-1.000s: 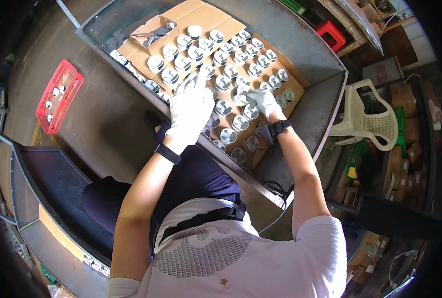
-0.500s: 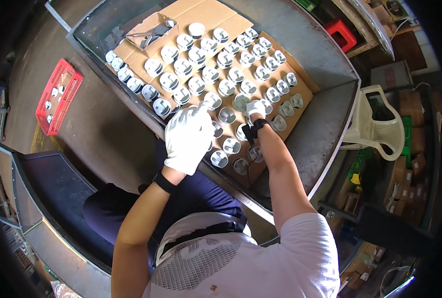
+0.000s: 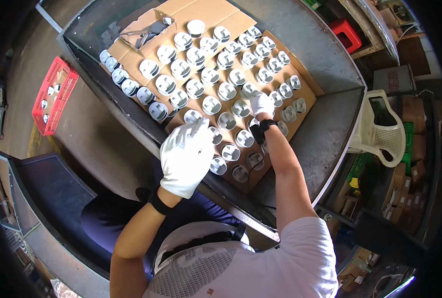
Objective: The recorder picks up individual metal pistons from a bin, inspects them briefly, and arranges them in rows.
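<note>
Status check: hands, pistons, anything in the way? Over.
Left hand by near pistons, right hand farther in; grips unclear. Pistons spread over cardboard. Left hand partly hides one.

We can read no words or numbers for certain here. On the right, a grey-brown carton (image 3: 394,79) bears a patch of reddish print on its side, too small and blurred for us to make out. Below it, on the shelf, small brown boxes (image 3: 418,171) carry little white labels; we see the pale rectangles, but their writing is too tiny to tell. The person's white shirt (image 3: 275,270) has a large grey mesh-like print (image 3: 196,268) across the front and a small brown mark (image 3: 210,292) near the picture's lower edge; we make out no letters in either.
</note>
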`<action>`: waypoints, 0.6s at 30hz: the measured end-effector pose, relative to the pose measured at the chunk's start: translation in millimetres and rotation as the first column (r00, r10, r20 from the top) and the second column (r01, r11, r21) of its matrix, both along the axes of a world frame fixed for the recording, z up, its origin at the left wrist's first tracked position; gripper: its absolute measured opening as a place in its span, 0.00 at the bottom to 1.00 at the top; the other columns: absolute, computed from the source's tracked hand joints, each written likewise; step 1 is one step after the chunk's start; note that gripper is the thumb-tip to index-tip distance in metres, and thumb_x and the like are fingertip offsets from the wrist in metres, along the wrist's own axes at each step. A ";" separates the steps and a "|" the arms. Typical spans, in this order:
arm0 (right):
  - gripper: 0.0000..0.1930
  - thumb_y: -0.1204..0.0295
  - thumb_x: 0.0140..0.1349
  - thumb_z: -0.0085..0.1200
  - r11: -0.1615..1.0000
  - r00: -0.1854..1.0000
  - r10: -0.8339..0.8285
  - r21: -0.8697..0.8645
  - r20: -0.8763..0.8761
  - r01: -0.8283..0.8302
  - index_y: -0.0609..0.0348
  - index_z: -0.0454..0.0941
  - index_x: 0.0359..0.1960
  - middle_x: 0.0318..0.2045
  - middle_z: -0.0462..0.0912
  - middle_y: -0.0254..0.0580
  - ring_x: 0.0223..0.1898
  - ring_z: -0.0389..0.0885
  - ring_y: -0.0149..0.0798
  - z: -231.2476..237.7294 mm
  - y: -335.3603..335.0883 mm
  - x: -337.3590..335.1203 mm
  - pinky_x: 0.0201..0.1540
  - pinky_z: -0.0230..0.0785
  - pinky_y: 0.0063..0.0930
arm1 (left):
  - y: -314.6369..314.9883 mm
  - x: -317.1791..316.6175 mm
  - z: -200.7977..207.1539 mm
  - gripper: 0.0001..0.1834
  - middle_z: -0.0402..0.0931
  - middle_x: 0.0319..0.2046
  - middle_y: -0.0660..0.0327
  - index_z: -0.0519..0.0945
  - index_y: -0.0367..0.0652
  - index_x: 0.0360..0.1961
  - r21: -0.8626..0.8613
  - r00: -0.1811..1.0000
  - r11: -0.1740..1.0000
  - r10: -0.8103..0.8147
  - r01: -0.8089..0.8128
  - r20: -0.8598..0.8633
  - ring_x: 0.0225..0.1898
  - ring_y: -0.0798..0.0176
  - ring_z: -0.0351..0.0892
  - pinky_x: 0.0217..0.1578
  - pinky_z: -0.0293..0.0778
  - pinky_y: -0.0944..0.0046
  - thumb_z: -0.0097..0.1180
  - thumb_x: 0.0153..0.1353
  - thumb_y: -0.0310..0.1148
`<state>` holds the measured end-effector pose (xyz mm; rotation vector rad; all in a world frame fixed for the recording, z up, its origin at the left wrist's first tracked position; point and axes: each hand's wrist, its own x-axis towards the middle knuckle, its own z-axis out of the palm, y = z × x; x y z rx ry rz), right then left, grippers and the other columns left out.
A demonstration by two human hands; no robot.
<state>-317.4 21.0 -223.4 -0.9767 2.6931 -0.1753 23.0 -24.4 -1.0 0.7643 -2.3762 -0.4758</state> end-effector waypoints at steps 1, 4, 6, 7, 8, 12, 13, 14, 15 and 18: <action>0.16 0.60 0.63 0.52 0.999 0.999 0.036 -0.030 -0.006 -0.036 0.55 0.86 0.42 0.41 0.86 0.55 0.45 0.85 0.56 12.3 -7.2 5.7 0.47 0.77 0.45 | -0.4 0.9 0.8 0.21 0.80 0.36 0.57 0.80 0.45 0.52 0.009 1.000 1.000 -0.008 0.008 -0.001 0.38 0.54 0.81 0.41 0.78 0.53 0.61 0.55 0.32; 0.13 0.64 0.64 0.52 0.985 0.995 0.042 -0.172 0.094 -0.025 0.53 0.86 0.43 0.41 0.86 0.55 0.45 0.85 0.55 2.8 -36.0 25.7 0.46 0.76 0.43 | -1.5 7.8 9.2 0.20 0.80 0.36 0.57 0.81 0.44 0.49 -0.003 0.999 1.000 0.017 -0.017 0.040 0.38 0.53 0.81 0.39 0.78 0.55 0.62 0.53 0.30; 0.12 0.68 0.65 0.51 0.918 0.967 0.017 -0.387 0.254 0.085 0.55 0.84 0.44 0.42 0.87 0.50 0.45 0.85 0.51 -31.7 -21.6 2.7 0.48 0.74 0.38 | 2.0 -0.5 13.1 0.17 0.82 0.37 0.55 0.82 0.42 0.49 0.041 1.000 0.999 -0.009 0.010 -0.017 0.37 0.51 0.82 0.38 0.78 0.54 0.59 0.56 0.23; 0.12 0.66 0.65 0.50 0.850 0.887 -0.070 -0.439 0.456 0.292 0.54 0.84 0.42 0.42 0.87 0.48 0.45 0.84 0.46 -56.0 -3.5 -31.0 0.48 0.73 0.36 | 6.1 -11.2 11.6 0.18 0.83 0.37 0.55 0.83 0.41 0.48 0.044 0.996 0.998 -0.040 0.043 -0.078 0.37 0.51 0.83 0.39 0.79 0.54 0.60 0.53 0.22; 0.13 0.64 0.65 0.49 0.752 0.752 -0.096 -0.447 0.652 0.484 0.54 0.85 0.41 0.42 0.87 0.45 0.44 0.84 0.41 -66.5 4.7 -50.6 0.48 0.72 0.34 | 8.0 -16.1 11.7 0.18 0.83 0.37 0.55 0.83 0.41 0.48 0.050 0.993 0.997 -0.057 0.062 -0.103 0.37 0.51 0.83 0.39 0.79 0.54 0.60 0.53 0.22; 0.16 0.61 0.66 0.48 0.924 0.920 -0.185 -0.258 0.346 0.283 0.55 0.85 0.43 0.43 0.87 0.44 0.45 0.83 0.41 -42.7 -40.5 9.3 0.49 0.71 0.34 | 1.5 2.7 10.9 0.20 0.83 0.36 0.55 0.84 0.39 0.45 0.021 0.998 0.999 0.038 -0.037 -0.045 0.38 0.51 0.83 0.40 0.80 0.54 0.61 0.48 0.21; 0.17 0.59 0.66 0.48 0.933 0.922 -0.201 -0.221 0.331 0.283 0.55 0.84 0.45 0.44 0.87 0.44 0.45 0.83 0.41 -34.1 -42.5 12.2 0.50 0.71 0.34 | -0.2 2.7 10.9 0.18 0.82 0.35 0.56 0.84 0.41 0.44 0.015 0.999 0.999 0.030 -0.030 -0.036 0.37 0.53 0.83 0.38 0.80 0.54 0.60 0.48 0.24; 0.18 0.58 0.66 0.47 0.941 0.924 -0.215 -0.185 0.317 0.283 0.55 0.84 0.46 0.44 0.87 0.45 0.45 0.83 0.42 -30.1 -44.1 15.1 0.50 0.70 0.33 | -1.6 3.0 10.8 0.17 0.81 0.33 0.57 0.83 0.43 0.43 0.009 0.999 1.000 0.024 -0.024 -0.025 0.36 0.55 0.82 0.37 0.80 0.54 0.60 0.48 0.27; 0.18 0.58 0.66 0.47 0.913 0.880 -0.184 -0.257 0.437 0.319 0.55 0.84 0.45 0.43 0.87 0.45 0.45 0.83 0.41 -29.1 -42.3 14.5 0.50 0.71 0.34 | -1.2 2.6 9.0 0.17 0.81 0.33 0.57 0.83 0.43 0.43 0.007 0.999 0.999 0.032 -0.032 -0.025 0.36 0.55 0.82 0.37 0.80 0.54 0.60 0.48 0.27; 0.14 0.62 0.67 0.50 0.916 0.988 -0.058 -0.386 0.140 0.108 0.54 0.84 0.44 0.34 0.87 0.40 0.34 0.84 0.38 -30.1 1.3 -29.7 0.38 0.75 0.33 | 2.8 -11.9 6.1 0.17 0.81 0.30 0.59 0.83 0.43 0.43 -0.015 0.996 1.000 0.003 -0.004 -0.091 0.34 0.56 0.81 0.36 0.79 0.55 0.60 0.49 0.28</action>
